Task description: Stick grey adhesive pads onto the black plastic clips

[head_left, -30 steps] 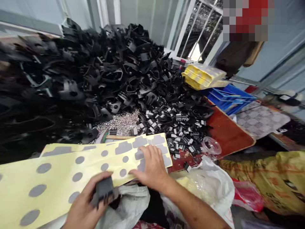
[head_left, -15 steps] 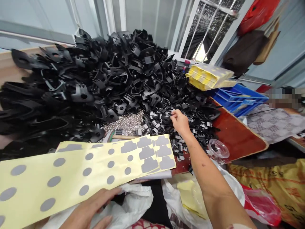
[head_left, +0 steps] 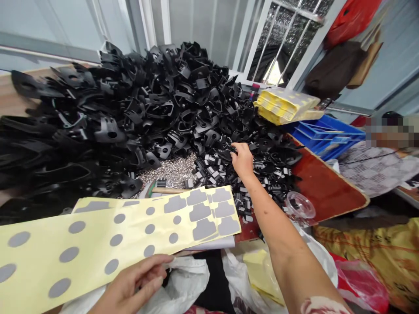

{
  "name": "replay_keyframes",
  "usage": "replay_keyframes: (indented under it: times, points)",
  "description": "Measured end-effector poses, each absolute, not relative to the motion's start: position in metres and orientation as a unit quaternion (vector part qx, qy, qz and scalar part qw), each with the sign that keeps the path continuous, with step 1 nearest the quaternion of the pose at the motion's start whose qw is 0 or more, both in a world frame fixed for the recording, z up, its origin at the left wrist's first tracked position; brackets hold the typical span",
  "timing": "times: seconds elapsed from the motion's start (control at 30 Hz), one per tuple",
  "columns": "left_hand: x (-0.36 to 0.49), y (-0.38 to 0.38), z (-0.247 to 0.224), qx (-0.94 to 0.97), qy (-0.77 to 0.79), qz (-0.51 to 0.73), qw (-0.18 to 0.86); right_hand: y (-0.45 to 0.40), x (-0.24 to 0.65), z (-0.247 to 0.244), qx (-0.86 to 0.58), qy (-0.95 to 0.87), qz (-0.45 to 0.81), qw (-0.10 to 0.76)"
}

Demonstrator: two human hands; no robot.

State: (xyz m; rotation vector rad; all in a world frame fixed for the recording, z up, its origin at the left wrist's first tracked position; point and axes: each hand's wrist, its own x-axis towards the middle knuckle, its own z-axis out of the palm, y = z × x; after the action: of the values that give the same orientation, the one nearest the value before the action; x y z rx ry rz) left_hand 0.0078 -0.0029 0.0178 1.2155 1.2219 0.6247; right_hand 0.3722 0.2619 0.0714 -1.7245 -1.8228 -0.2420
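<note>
My right hand [head_left: 242, 160] reaches over the pile of black plastic parts [head_left: 183, 93]. Thumb and forefinger are apart around the dark parts there; nothing held can be made out. Small black clips with pale grey faces [head_left: 212, 172] lie around and below this hand. At the bottom, my left hand [head_left: 140, 279] has its forefinger stretched out and its thumb apart, the other fingers curled. It is close to the lower edge of a long yellow sheet of grey stickers [head_left: 94, 240], some round and some notched, and to a white plastic bag [head_left: 183, 283].
Small shiny metal pieces [head_left: 173, 172] lie beside a hammer [head_left: 166, 190]. At right are a clear round tub [head_left: 300, 205], a blue crate [head_left: 330, 135] and a stack of yellow sheets [head_left: 284, 104]. A yellow printed sack [head_left: 373, 257] is at lower right. Another person is partly visible at far right.
My right hand has moved slightly farther into the pile, with thumb and forefinger spreading. My left hand has shifted a little right, its thumb nearer the forefinger.
</note>
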Motion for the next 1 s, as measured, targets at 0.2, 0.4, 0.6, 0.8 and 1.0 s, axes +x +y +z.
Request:
replay_keyframes:
  times: [0.2, 0.4, 0.6, 0.8, 1.0]
  points:
    - [0.021, 0.008, 0.046, 0.397, 0.533, 0.339, 0.666, 0.271, 0.372, 0.085, -0.668, -0.669, -0.039, 0.323]
    - [0.022, 0.028, 0.056, 0.253, 0.409, 0.388, 0.787, 0.18, 0.305, 0.086, -0.476, -0.769, 0.091, 0.417]
    - [0.028, 0.043, 0.045, 0.259, 0.363, 0.366, 0.817, 0.087, 0.216, 0.04, -0.274, -0.842, 0.218, 0.411]
    - [0.019, 0.078, 0.037, 0.257, 0.489, 0.494, 0.671, 0.117, 0.228, 0.005, -0.524, -0.717, 0.207, 0.411]
    - [0.011, 0.113, 0.019, 0.19, 0.482, 0.556, 0.649, 0.116, 0.217, -0.017, -0.555, -0.751, 0.126, 0.335]
